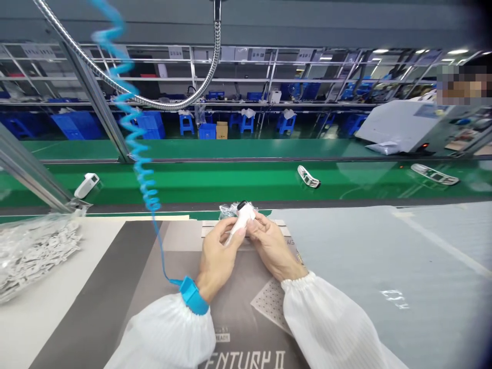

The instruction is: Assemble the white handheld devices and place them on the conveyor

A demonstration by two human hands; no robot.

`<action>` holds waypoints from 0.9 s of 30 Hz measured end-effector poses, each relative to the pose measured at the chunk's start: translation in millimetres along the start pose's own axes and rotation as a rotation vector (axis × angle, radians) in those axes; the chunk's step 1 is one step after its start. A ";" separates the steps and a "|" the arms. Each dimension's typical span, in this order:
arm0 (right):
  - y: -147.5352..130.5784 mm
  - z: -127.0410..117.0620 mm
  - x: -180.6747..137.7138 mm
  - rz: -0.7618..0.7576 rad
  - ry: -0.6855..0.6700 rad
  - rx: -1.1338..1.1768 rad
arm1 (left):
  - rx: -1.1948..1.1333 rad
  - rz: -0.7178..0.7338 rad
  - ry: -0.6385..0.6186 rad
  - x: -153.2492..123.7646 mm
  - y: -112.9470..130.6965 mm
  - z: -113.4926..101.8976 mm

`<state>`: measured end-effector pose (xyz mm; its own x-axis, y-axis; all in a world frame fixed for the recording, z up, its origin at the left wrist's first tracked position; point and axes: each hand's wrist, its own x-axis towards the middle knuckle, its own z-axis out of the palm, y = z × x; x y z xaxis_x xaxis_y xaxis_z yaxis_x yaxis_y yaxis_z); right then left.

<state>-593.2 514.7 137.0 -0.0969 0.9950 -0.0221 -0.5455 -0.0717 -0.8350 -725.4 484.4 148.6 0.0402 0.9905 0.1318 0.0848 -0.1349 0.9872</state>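
Holding a small white plastic casing (240,225) between them, both hands are closed on it with thumbs and fingers, above the far part of a dark printed mat (180,302) on the bench (92,241). The casing is tilted, its black-tipped end (242,205) pointing up and away; the left hand (217,253) grips its lower part and the right hand (272,248) its upper right side. Just behind it lies some crumpled clear plastic (228,210). A blue wrist strap (194,296) circles the left wrist, joined to a coiled blue cord (142,164) that hangs from above. Pale lettering marks the near part of the mat. At the far left of the bench sits a clear bag of small white parts (42,256); a grey sheet (369,266) covers the right side. Beyond, a green belt (230,182) runs crosswise, carrying a white housing (86,185) at left and two open white shells (308,177) toward the right. Farther back stand blue stools (246,123) and blue bins (77,124).
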 end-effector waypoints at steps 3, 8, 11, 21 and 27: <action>-4.4 7.6 -2.0 0.130 0.076 0.257 | 0.385 0.100 -0.092 -8.2 5.3 7.4; -11.5 6.5 -3.7 0.310 0.156 0.449 | 0.911 0.036 -0.353 -15.0 13.6 9.6; -14.2 2.7 -3.9 0.264 0.068 0.346 | 0.851 0.103 -0.363 -12.5 10.2 1.6; -3.9 11.6 -10.5 0.210 -0.243 0.165 | 0.587 0.249 -0.018 6.0 3.7 -28.9; 11.3 12.3 -12.5 0.212 -0.180 0.121 | 0.769 0.417 -0.002 -3.7 4.5 -5.7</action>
<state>-608.4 500.6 134.6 -0.3593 0.9296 -0.0819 -0.5915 -0.2948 -0.7505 -730.8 480.2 153.1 0.2194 0.8561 0.4679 0.7111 -0.4687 0.5241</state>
